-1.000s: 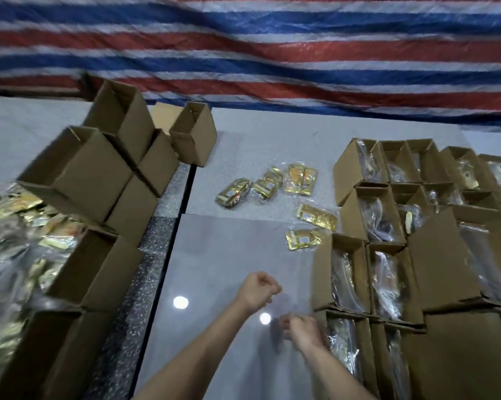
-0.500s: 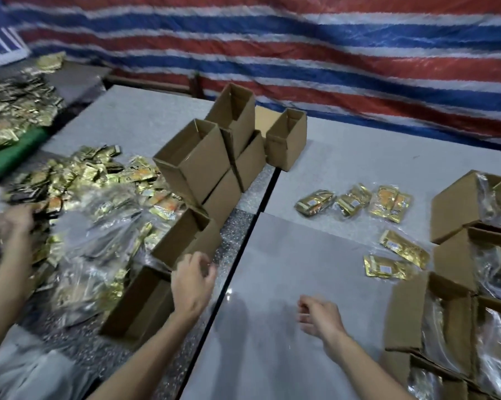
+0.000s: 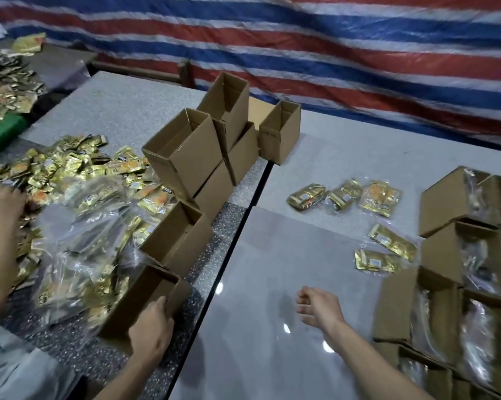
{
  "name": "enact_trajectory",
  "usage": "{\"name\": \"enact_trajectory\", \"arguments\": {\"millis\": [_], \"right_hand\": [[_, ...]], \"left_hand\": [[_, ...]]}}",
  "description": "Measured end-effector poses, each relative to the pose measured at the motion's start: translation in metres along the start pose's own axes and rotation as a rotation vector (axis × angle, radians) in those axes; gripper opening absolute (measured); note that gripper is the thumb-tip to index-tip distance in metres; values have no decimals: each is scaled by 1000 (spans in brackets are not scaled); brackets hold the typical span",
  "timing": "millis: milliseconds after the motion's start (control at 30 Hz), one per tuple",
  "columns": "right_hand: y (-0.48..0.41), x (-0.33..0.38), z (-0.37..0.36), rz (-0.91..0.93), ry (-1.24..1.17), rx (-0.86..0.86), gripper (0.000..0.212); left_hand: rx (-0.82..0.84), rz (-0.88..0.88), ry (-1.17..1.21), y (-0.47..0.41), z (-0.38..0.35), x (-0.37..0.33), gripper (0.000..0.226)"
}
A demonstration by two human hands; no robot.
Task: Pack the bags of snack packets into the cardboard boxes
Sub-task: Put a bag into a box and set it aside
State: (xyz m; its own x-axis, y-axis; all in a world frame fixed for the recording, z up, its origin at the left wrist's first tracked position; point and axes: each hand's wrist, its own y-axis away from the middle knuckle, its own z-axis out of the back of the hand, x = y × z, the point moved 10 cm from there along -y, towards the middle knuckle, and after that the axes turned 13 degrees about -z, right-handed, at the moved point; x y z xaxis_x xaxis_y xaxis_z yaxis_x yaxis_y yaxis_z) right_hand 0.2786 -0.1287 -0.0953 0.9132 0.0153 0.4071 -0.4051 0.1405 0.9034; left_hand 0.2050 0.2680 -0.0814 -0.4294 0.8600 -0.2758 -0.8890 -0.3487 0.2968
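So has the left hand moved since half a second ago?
Yes: the left hand went down onto the nearest empty brown cardboard box, gripping its rim.

I cannot read any text from here. The gold snack packets (image 3: pixel 380 197) carry small white labels and dark printed marks, but they are too blurred to make out. The cardboard boxes (image 3: pixel 185 151) show me only plain brown sides with no print.
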Motion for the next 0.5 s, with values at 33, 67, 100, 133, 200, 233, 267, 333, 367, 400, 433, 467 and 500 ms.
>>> {"name": "enact_trajectory", "arguments": {"millis": [33, 67, 100, 133, 200, 233, 267, 333, 367, 400, 433, 467, 500], "right_hand": [[0, 0, 3, -2, -3, -4, 18], [1, -1, 5, -2, -7, -4, 18], [1, -2, 6, -2, -14, -2, 17], [2, -3, 8, -3, -22, 1, 17], [3, -5, 12, -3, -38, 0, 17], [3, -6, 15, -4, -48, -3, 17], [4, -7, 17, -5, -58, -3, 17], [5, -9, 23, -6, -71, -7, 18], [5, -10, 26, -6, -77, -11, 18], [6, -11, 29, -5, -81, -16, 18], [7, -12, 33, -1, -84, -24, 18], [8, -13, 37, 7, -86, -34, 18], [9, -14, 41, 20, -88, -41, 18]], "left_hand": [[15, -24, -10, 3, -4, -8, 23], [27, -43, -18, 7, -7, -16, 23], [38, -59, -20, 10, -10, -24, 23], [47, -73, -18, 13, -14, -32, 24], [62, -101, -6, 19, -20, -48, 24], [73, -109, 5, 22, -23, -57, 23], [78, -112, 27, 26, -25, -66, 20], [79, -132, 71, 33, -28, -86, 8], [84, -153, 83, 37, -31, -98, 4], [94, -183, 86, 40, -33, -110, 5], [108, -222, 79, 43, -36, -123, 6], [124, -269, 62, 45, -38, -137, 6], [145, -322, 36, 47, -41, -152, 8]]}}
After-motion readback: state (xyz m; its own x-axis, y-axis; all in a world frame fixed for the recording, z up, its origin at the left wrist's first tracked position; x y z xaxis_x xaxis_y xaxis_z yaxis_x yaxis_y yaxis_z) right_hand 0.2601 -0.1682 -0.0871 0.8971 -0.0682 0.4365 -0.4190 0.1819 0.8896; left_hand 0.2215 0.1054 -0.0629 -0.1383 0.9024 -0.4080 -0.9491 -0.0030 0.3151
